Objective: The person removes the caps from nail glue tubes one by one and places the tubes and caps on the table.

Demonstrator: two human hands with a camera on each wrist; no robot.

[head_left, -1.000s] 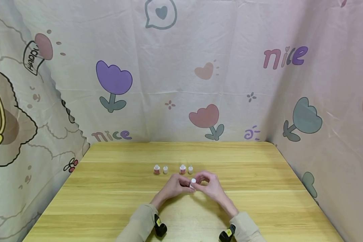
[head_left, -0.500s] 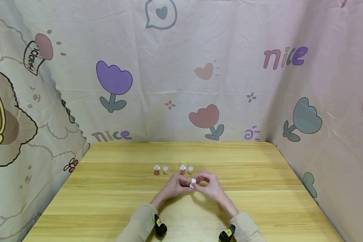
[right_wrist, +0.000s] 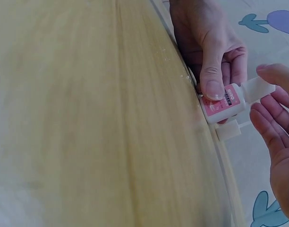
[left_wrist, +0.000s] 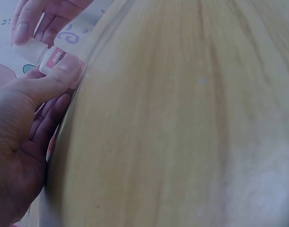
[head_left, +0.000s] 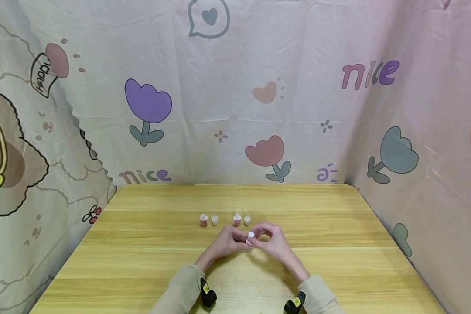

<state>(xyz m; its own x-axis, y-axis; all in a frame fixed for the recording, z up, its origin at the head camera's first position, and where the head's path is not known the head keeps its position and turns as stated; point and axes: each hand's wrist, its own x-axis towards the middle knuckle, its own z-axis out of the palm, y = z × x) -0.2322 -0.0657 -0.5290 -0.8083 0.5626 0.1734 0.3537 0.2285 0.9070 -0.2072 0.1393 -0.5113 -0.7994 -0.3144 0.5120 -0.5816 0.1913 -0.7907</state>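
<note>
Both hands meet over the table around a small white glue bottle (right_wrist: 222,103) with a pink label. The left hand (head_left: 227,242) grips the bottle's body, its thumb pressed against the label in both wrist views. At the bottle's top, the right hand (head_left: 272,242) has its thumb and fingers around the white cap (right_wrist: 257,89). In the head view the bottle stands roughly upright, with its lower part hidden by fingers. Just beyond the hands are a second glue bottle (head_left: 237,220) and a loose white cap (head_left: 247,220) with a thin stem pointing up.
Farther left on the wooden table (head_left: 141,261) stand another pink-labelled glue bottle (head_left: 203,220) and a small white cap (head_left: 214,220). A printed cloth (head_left: 220,65) hangs behind the table and along its sides. Black wrist cameras are strapped to both sleeves.
</note>
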